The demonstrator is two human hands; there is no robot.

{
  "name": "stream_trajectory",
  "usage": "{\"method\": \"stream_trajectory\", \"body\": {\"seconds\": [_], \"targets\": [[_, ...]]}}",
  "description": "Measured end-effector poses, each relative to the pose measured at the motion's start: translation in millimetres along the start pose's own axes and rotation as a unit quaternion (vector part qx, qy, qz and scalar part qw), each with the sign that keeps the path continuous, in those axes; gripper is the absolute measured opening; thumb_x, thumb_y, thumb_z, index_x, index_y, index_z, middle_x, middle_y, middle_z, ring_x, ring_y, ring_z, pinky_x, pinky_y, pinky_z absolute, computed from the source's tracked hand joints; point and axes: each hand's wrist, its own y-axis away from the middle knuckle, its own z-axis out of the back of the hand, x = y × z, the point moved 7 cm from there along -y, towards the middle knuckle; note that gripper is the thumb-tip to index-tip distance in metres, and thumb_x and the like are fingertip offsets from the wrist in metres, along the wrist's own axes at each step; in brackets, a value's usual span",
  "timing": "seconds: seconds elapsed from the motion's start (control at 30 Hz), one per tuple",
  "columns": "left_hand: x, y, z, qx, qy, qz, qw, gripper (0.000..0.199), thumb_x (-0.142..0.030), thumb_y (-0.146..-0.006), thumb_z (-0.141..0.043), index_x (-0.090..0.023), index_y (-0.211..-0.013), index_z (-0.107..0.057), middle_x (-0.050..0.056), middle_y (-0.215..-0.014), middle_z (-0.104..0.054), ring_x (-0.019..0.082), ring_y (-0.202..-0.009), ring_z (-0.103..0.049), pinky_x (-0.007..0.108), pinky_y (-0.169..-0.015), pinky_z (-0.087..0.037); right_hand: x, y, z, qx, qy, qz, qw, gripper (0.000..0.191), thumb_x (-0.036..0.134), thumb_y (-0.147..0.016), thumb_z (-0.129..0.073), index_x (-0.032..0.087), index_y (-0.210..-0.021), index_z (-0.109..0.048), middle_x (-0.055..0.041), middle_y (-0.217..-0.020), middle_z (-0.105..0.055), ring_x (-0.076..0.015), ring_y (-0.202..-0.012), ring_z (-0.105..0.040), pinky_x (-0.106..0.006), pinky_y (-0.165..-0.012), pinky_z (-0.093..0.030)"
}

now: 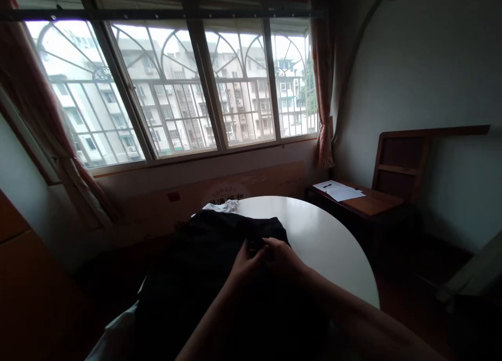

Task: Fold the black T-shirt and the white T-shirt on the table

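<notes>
A black garment lies spread over the round white table and hangs down toward me; its exact kind is lost in the dark. My left hand is closed on the cloth near the garment's far edge, thumb pointing forward. Right beside it, almost touching, my right hand pinches the same part of the garment. A small dark piece with a faint glint shows between the fingers, too dim to name. White cloth sits crumpled at the table's far left edge.
White papers with a pen lie on a low wooden table at the right. Beyond the round table runs a wall under barred windows with tied curtains. A wooden cabinet stands at the left.
</notes>
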Motion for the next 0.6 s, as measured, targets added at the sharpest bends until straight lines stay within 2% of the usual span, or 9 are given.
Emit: {"method": "stream_trajectory", "body": {"seconds": [0.07, 0.13, 0.23, 0.3, 0.37, 0.43, 0.53, 0.6], "targets": [[5, 5, -1.1, -0.001, 0.032, -0.001, 0.999, 0.051, -0.048, -0.072, -0.08, -0.015, -0.108, -0.067, 0.014, -0.117, -0.072, 0.031, -0.113, -0.067, 0.039, -0.096, -0.053, 2, 3, -5, 0.032, -0.028, 0.021, 0.999, 0.055, 0.014, -0.086, -0.057, 0.025, -0.14, -0.06, -0.0077, -0.117, -0.069, -0.0213, -0.1, -0.067, -0.033, -0.089, -0.053], [11, 8, 4.9, -0.03, 0.057, 0.025, 0.998, 0.038, -0.041, -0.074, -0.078, -0.014, -0.1, -0.07, 0.012, -0.111, -0.074, 0.03, -0.108, -0.068, 0.037, -0.093, -0.054, 4, 6, -3, 0.06, -0.079, 0.041, 0.994, 0.061, 0.018, -0.085, -0.064, 0.026, -0.144, -0.055, -0.0073, -0.124, -0.068, -0.0232, -0.108, -0.065, -0.036, -0.095, -0.052], [32, 12, 24.3, -0.13, 0.137, 0.154, 0.97, 0.019, -0.029, -0.072, -0.074, -0.013, -0.079, -0.067, 0.006, -0.076, -0.071, 0.022, -0.072, -0.069, 0.031, -0.067, -0.055, 7, 7, 0, 0.136, -0.223, 0.025, 0.965, 0.058, 0.032, -0.083, -0.074, 0.025, -0.139, -0.061, -0.0064, -0.126, -0.068, -0.0247, -0.112, -0.065, -0.037, -0.098, -0.052], [45, 14, 29.8, -0.154, 0.212, 0.234, 0.936, 0.014, -0.026, -0.071, -0.068, -0.014, -0.068, -0.062, 0.002, -0.06, -0.062, 0.017, -0.053, -0.06, 0.028, -0.053, -0.049, 1, 5, 4, 0.152, -0.29, -0.021, 0.945, 0.05, 0.04, -0.084, -0.074, 0.022, -0.129, -0.068, -0.0063, -0.111, -0.073, -0.022, -0.099, -0.068, -0.034, -0.087, -0.054], [51, 15, 29.9, -0.138, 0.264, 0.265, 0.917, 0.014, -0.026, -0.069, -0.062, -0.015, -0.061, -0.057, 0.001, -0.053, -0.056, 0.015, -0.045, -0.054, 0.028, -0.047, -0.045, -12, 0, 12, 0.104, -0.313, -0.063, 0.942, 0.045, 0.045, -0.087, -0.069, 0.019, -0.123, -0.071, -0.0039, -0.088, -0.071, -0.0156, -0.075, -0.064, -0.028, -0.07, -0.052], [50, 17, 31.9, -0.131, 0.277, 0.263, 0.915, 0.014, -0.023, -0.067, -0.061, -0.016, -0.057, -0.054, 0.0, -0.049, -0.052, 0.013, -0.041, -0.049, 0.026, -0.044, -0.04, -33, -6, 23, 0.004, -0.291, -0.087, 0.953, 0.041, 0.043, -0.088, -0.064, 0.018, -0.12, -0.072, -0.0012, -0.076, -0.065, -0.012, -0.064, -0.056, -0.025, -0.06, -0.047], [44, 23, 36.8, -0.142, 0.286, 0.232, 0.919, 0.013, -0.015, -0.06, -0.067, -0.017, -0.058, -0.055, -0.004, -0.049, -0.051, 0.01, -0.042, -0.047, 0.022, -0.044, -0.036, -66, -9, 40, -0.135, -0.186, -0.102, 0.968, 0.039, 0.035, -0.082, -0.063, 0.018, -0.116, -0.072, -0.0024, -0.082, -0.064, -0.0141, -0.07, -0.056, -0.028, -0.066, -0.049], [38, 26, 40.0, -0.144, 0.294, 0.197, 0.924, 0.013, -0.013, -0.057, -0.071, -0.016, -0.062, -0.06, -0.004, -0.053, -0.056, 0.011, -0.046, -0.05, 0.022, -0.046, -0.039, -87, -9, 43, -0.169, -0.132, -0.125, 0.969, 0.047, 0.03, -0.077, -0.062, 0.018, -0.122, -0.069, -0.0049, -0.092, -0.065, -0.0171, -0.078, -0.06, -0.033, -0.076, -0.053]]}}
